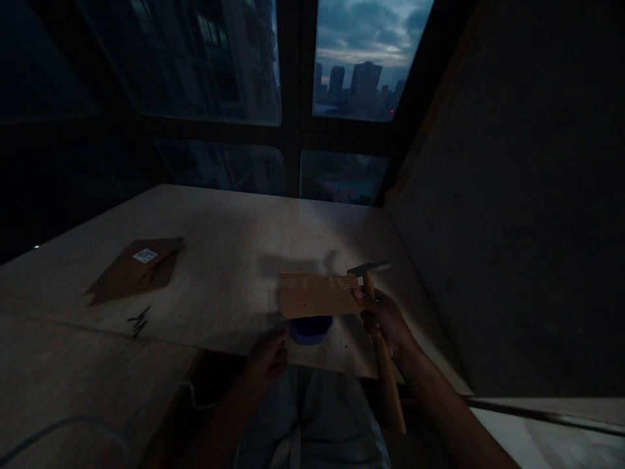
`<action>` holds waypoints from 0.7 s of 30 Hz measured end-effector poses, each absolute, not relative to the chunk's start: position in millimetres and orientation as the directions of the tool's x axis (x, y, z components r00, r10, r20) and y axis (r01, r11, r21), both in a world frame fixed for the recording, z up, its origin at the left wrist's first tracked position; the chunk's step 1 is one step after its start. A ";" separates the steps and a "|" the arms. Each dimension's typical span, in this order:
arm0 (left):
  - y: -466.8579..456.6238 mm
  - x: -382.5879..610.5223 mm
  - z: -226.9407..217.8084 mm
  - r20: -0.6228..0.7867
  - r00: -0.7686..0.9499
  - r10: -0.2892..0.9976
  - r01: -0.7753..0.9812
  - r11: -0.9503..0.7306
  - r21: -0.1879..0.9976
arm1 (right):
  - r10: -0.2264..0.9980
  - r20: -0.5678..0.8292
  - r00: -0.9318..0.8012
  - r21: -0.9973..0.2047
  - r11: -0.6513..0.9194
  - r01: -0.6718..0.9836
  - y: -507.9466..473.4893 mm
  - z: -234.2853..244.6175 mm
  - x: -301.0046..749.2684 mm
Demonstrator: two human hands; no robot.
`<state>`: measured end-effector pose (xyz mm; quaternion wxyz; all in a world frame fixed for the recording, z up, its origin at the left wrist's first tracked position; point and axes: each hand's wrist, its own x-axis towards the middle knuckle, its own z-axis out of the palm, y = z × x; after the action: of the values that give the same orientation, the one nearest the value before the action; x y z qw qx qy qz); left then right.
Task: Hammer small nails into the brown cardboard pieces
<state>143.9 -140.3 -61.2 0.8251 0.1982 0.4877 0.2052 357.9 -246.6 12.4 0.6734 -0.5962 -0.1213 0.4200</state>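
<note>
My right hand [383, 319] is wrapped round the wooden handle of a hammer [387, 371], whose metal head points up and away from me. The same hand also pinches the right end of a flat brown piece of cardboard [317, 296] with a rough, torn-looking surface. Under the cardboard's near edge a small blue container [310, 331] stands on the table; its inside is too dark to make out. Beside its left wall is my left hand [267, 355], fingers curled closed, and what they hold, if anything, is hidden.
On the pale wooden table [224, 234], brown cardboard sheets [141, 268] with a white label lie at the left. Several thin dark nail-like pieces [139, 322] are near them. A pale cable [73, 423] runs along the lower left. A dark panel [512, 215] borders the right side, windows the back.
</note>
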 end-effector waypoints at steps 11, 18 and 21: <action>-148.5 118.1 -32.9 -0.476 0.356 0.804 0.010 0.506 0.863 | 0.689 -0.363 0.627 -0.919 -0.152 -0.365 -230.7 -7.2 324.7; -139.4 123.8 -28.3 -0.468 0.350 0.812 -0.066 0.520 0.852 | 0.691 -0.367 0.623 -0.928 -0.221 -0.301 -225.3 -14.3 321.1; -134.1 126.5 -34.2 -0.482 0.318 0.816 -0.073 0.528 0.846 | 0.695 -0.357 0.624 -0.933 -0.229 -0.278 -223.4 -19.6 320.9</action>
<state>126.5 -134.1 -34.2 0.7200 0.3748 0.4956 0.3089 320.9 -223.4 -19.6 0.6011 -0.6714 -0.1551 0.4048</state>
